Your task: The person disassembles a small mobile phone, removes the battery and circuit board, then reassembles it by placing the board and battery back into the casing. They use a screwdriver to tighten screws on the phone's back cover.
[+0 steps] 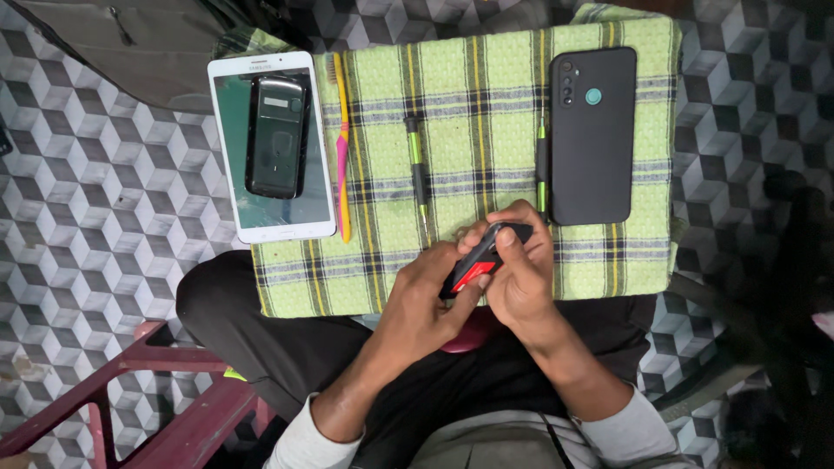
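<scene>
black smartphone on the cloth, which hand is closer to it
Right. The right hand sits just below the black smartphone; the left hand is farther left.

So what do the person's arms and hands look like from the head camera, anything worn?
Both hands, left hand and right hand, are bare: no gloves, and no rings or watch that I can see. The forearms are uncovered, with light grey sleeves pushed up near the elbows on both arms.
</scene>
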